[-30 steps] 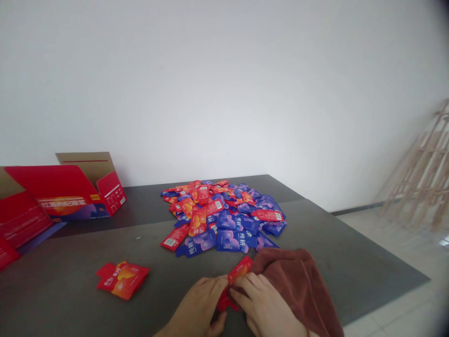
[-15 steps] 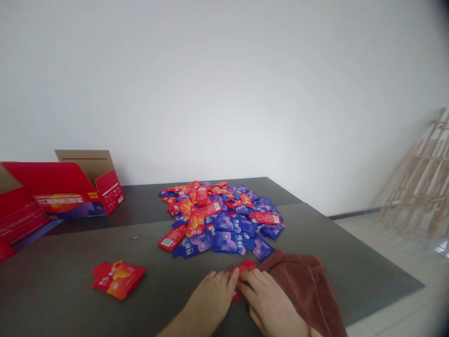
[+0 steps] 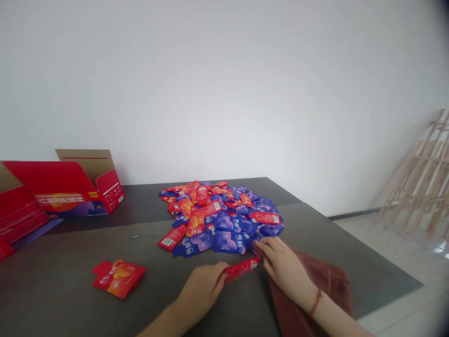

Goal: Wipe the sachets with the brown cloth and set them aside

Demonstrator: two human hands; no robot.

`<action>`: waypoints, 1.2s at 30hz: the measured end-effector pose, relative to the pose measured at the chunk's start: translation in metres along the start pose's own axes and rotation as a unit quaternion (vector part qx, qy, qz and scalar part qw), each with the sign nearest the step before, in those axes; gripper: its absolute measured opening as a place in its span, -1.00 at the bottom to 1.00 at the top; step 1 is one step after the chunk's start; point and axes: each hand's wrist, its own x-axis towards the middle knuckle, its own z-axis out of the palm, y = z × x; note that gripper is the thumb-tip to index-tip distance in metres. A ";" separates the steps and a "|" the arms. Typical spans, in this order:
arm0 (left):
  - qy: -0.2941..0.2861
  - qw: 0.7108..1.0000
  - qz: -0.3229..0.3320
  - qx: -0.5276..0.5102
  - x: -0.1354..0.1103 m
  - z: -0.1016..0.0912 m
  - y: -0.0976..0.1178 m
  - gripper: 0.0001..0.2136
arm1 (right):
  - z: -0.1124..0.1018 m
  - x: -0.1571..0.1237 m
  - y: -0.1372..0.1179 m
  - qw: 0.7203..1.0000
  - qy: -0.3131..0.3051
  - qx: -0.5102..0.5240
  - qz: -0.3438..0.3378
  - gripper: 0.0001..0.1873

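Observation:
My left hand point(image 3: 201, 286) is closed on one end of a red pouch point(image 3: 242, 269), which is held tilted just above the dark table. My right hand point(image 3: 282, 264) has its fingers closed on the edge of a brown cloth point(image 3: 324, 278), beside the far end of that pouch. Under my right wrist the cloth is spread and creased. Just beyond both hands lies a heap of flat red and blue pouches point(image 3: 229, 241). Off to the left, a few red-orange pouches point(image 3: 119, 278) lie overlapped in a small stack.
An open red carton point(image 3: 66, 187) with raised flaps stands at the back left, beside another red box point(image 3: 21, 215). The dark table point(image 3: 368, 262) ends at a slanting right edge. A white wall rises behind, and a wooden rack point(image 3: 417, 173) leans at the far right.
My hands have moved apart. The red pouch has been lifted and tilted in my left hand. My right hand has let go of it and moved up and right onto the cloth, which has shifted.

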 end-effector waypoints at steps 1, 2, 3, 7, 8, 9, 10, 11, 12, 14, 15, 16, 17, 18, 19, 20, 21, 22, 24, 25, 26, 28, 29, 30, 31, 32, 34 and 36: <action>0.008 0.998 -0.035 -0.059 0.007 -0.002 -0.006 -0.81 | -0.004 0.010 -0.001 1.000 0.014 0.000 -0.020 -0.57; 0.014 0.991 -0.065 -0.115 0.014 -0.003 -0.014 -0.85 | -0.006 0.021 -0.003 0.999 0.027 0.001 -0.039 -0.57; 0.018 0.983 -0.093 -0.159 0.021 -0.005 -0.022 -0.87 | -0.007 0.033 -0.006 0.998 0.035 0.002 -0.054 -0.57; 0.025 0.966 -0.153 -0.208 0.041 -0.006 -0.053 -0.88 | 0.015 0.071 -0.025 0.994 0.025 0.034 -0.099 -0.60; 0.027 0.963 -0.164 -0.214 0.043 -0.006 -0.059 -0.87 | 0.025 0.075 -0.032 0.993 0.014 0.047 -0.107 -0.61; 0.026 0.959 -0.175 -0.221 0.044 -0.006 -0.063 -0.85 | 0.036 0.078 -0.038 0.992 0.000 0.058 -0.113 -0.61; 0.025 0.956 -0.185 -0.228 0.045 -0.005 -0.067 -0.83 | 0.046 0.079 -0.043 0.991 -0.009 0.065 -0.119 -0.62; 0.022 0.952 -0.195 -0.234 0.045 -0.004 -0.070 -0.81 | 0.056 0.080 -0.047 0.990 -0.015 0.066 -0.120 -0.63; 0.019 0.949 -0.203 -0.240 0.045 -0.003 -0.072 -0.80 | 0.064 0.080 -0.049 0.991 -0.019 0.065 -0.119 -0.64; 0.013 0.944 -0.216 -0.249 0.045 0.000 -0.073 -0.80 | 0.073 0.081 -0.047 0.992 -0.025 0.054 -0.113 -0.67; 0.010 0.942 -0.221 -0.251 0.045 0.001 -0.073 -0.81 | 0.074 0.083 -0.043 0.993 -0.026 0.044 -0.109 -0.67; 0.007 0.941 -0.226 -0.252 0.044 0.002 -0.073 -0.82 | 0.074 0.085 -0.036 0.994 -0.026 0.032 -0.102 -0.68; 0.003 0.940 -0.229 -0.252 0.043 0.002 -0.072 -0.83 | 0.073 0.088 -0.029 0.996 -0.024 0.019 -0.089 -0.68; 0.000 0.939 -0.233 -0.252 0.042 0.003 -0.071 -0.84 | 0.070 0.091 -0.021 0.997 -0.020 0.008 -0.072 -0.69; -0.001 0.939 -0.236 -0.250 0.040 0.003 -0.070 -0.84 | 0.068 0.093 -0.013 0.998 -0.015 0.000 -0.053 -0.69; -0.002 0.938 -0.240 -0.248 0.038 0.003 -0.069 -0.85 | 0.065 0.094 -0.007 0.999 -0.008 -0.002 -0.034 -0.69; -0.001 0.937 -0.245 -0.248 0.037 0.002 -0.068 -0.86 | 0.062 0.093 -0.003 1.000 -0.003 0.001 -0.022 -0.68; 0.003 0.937 -0.248 -0.245 0.035 0.002 -0.067 -0.86 | 0.059 0.091 -0.003 1.000 0.001 0.009 -0.017 -0.68; 0.011 0.945 -0.239 -0.221 0.033 0.001 -0.065 -0.88 | 0.056 0.081 -0.013 0.999 0.001 0.028 -0.035 -0.64; 0.012 0.952 -0.228 -0.203 0.033 0.000 -0.063 -0.87 | 0.056 0.074 -0.022 0.998 -0.003 0.037 -0.052 -0.62; 0.010 0.959 -0.214 -0.184 0.032 -0.002 -0.062 -0.86 | 0.056 0.066 -0.033 0.996 -0.014 0.045 -0.076 -0.60; -0.005 0.970 -0.188 -0.152 0.031 -0.004 -0.059 -0.83 | 0.059 0.051 -0.056 0.991 -0.042 0.054 -0.119 -0.59; -0.014 0.973 -0.181 -0.142 0.030 -0.006 -0.057 -0.82 | 0.060 0.044 -0.065 0.988 -0.054 0.050 -0.135 -0.59; -0.024 0.975 -0.178 -0.134 0.029 -0.007 -0.055 -0.81 | 0.061 0.039 -0.071 0.987 -0.063 0.043 -0.143 -0.59; -0.033 0.977 -0.174 -0.122 0.027 -0.009 -0.053 -0.81 | 0.062 0.035 -0.075 0.987 -0.070 0.034 -0.142 -0.60; -0.042 0.978 -0.171 -0.109 0.026 -0.011 -0.051 -0.81 | 0.062 0.032 -0.075 0.988 -0.074 0.026 -0.134 -0.61; -0.059 0.980 -0.167 -0.087 0.023 -0.015 -0.046 -0.80 | 0.059 0.030 -0.067 0.991 -0.079 0.012 -0.103 -0.66; -0.076 0.982 -0.161 -0.067 0.020 -0.019 -0.043 -0.78 | 0.055 0.029 -0.054 0.995 -0.080 -0.006 -0.062 -0.69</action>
